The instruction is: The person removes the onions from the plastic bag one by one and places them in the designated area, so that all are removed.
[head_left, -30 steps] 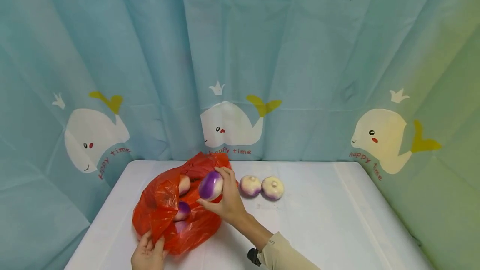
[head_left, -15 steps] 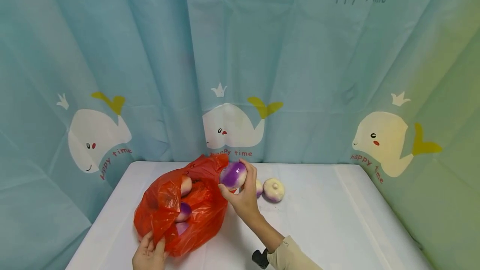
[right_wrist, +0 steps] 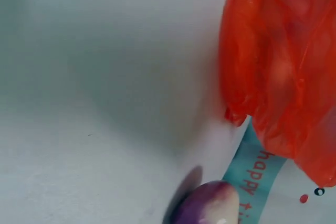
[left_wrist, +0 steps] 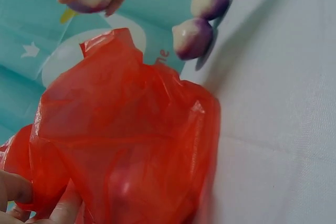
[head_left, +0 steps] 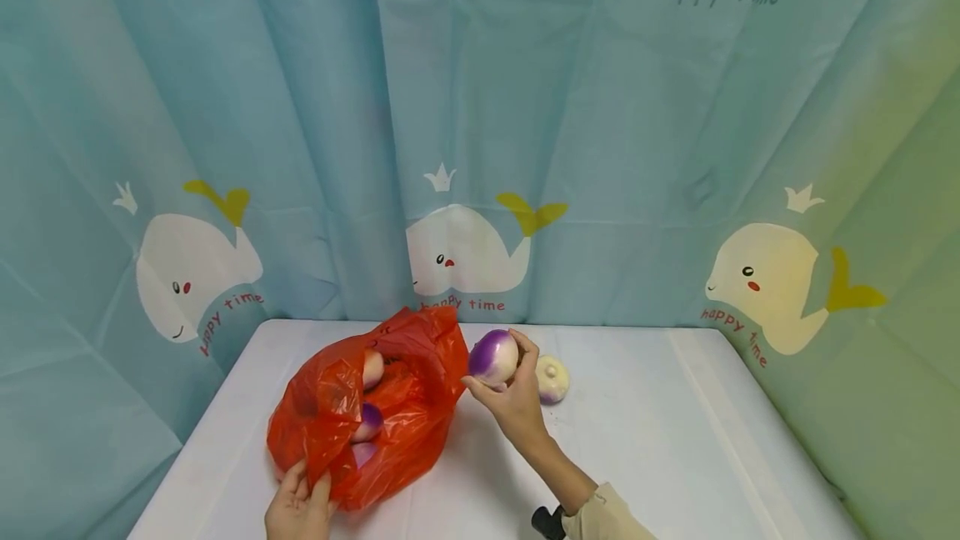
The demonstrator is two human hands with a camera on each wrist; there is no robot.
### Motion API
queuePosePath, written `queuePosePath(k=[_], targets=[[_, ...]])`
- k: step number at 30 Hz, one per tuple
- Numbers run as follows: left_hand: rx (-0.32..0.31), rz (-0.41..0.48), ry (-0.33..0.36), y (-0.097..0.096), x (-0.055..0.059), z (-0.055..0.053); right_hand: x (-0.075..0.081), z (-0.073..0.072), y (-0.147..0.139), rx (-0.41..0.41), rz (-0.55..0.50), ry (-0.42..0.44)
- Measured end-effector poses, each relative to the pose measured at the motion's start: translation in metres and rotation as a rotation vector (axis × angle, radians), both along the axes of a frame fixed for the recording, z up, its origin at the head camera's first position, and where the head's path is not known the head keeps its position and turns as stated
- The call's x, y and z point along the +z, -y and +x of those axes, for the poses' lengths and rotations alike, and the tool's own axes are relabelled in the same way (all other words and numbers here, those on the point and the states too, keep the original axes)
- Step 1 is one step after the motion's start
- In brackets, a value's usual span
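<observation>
Near the bag's mouth my right hand (head_left: 517, 411) holds a purple-and-white turnip (head_left: 492, 358) between thumb and fingers, raised over the table. The red plastic bag (head_left: 427, 407) slumps at the table's left with its mouth facing right; several turnips (head_left: 369, 423) show inside. My left hand (head_left: 298, 507) pinches the bag's near edge, and its fingers (left_wrist: 65, 205) show against the film in the left wrist view. Two more turnips stand on the table, a nearer one (left_wrist: 193, 39) and a farther one (left_wrist: 209, 2); the right hand partly covers them in the head view.
The white table (head_left: 660, 440) ends at the back against a pale blue curtain (head_left: 637, 148) printed with whales. Curtain also hangs at both sides. A black device (head_left: 549, 522) sits at the right wrist, by the beige sleeve (head_left: 607, 515).
My right hand has carried the turnip rightward from in front of the bag's mouth to beside the table turnips, out of the bag's outline. The left hand keeps its hold on the bag.
</observation>
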State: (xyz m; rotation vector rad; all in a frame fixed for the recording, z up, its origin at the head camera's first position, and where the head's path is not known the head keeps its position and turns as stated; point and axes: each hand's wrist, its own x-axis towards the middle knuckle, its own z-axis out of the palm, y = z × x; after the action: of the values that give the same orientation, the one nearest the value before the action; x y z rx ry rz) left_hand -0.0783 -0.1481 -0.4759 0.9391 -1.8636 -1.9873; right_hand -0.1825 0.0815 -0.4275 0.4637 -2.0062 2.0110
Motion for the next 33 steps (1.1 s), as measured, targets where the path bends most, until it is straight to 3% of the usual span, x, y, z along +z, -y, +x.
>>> queuePosePath(k=[4,10,13,24,33], targets=[[-0.006,-0.007,0.010,0.001,0.000,0.000,-0.003,0.002,-0.004,-0.045,0.083,-0.007],[-0.011,0.001,0.012,0.001,0.001,-0.001,-0.007,0.005,-0.006,-0.181,0.183,-0.136],[-0.001,-0.006,0.015,0.001,0.001,-0.001,-0.009,0.004,-0.005,-0.203,0.189,-0.157],[-0.003,0.018,-0.055,-0.001,-0.001,-0.001,-0.007,0.002,-0.018,-0.145,0.113,-0.007],[0.006,-0.002,-0.011,-0.002,0.000,-0.001,-0.014,-0.003,-0.040,-0.095,0.074,0.042]])
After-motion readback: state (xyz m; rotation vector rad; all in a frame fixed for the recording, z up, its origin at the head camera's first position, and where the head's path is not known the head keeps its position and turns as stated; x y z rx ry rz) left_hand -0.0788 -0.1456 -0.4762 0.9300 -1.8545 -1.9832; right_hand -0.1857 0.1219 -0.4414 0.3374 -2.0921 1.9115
